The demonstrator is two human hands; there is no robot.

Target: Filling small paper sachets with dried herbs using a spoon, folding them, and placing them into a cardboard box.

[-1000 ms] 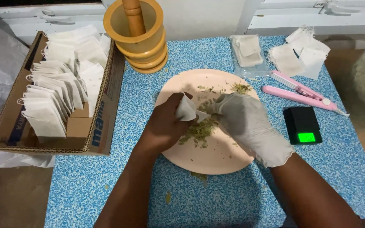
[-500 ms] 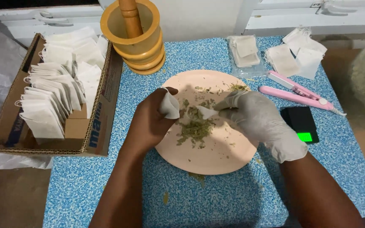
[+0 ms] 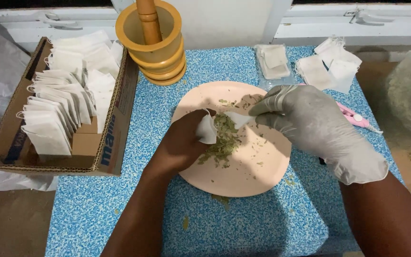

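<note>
A round peach plate (image 3: 253,176) lies on the blue speckled table with a heap of dried green herb bits (image 3: 222,143) on it. My bare left hand (image 3: 181,143) holds a small white paper bag (image 3: 207,129) at the heap's left edge. My right hand (image 3: 310,124), in a white glove, pinches a small white spoon-like scoop (image 3: 239,119) whose tip points at the bag's mouth.
A cardboard box (image 3: 115,138) of several white paper bags (image 3: 63,104) stands at left. A yellow wooden mortar with pestle (image 3: 155,40) sits behind the plate. Loose white bags (image 3: 329,66), a clear packet (image 3: 273,62) and a pink tool (image 3: 355,118) lie at back right.
My gloved right hand lifted from the herb heap and moved right and up, bringing the scoop toward the bag. My left hand turned the bag's mouth toward it.
</note>
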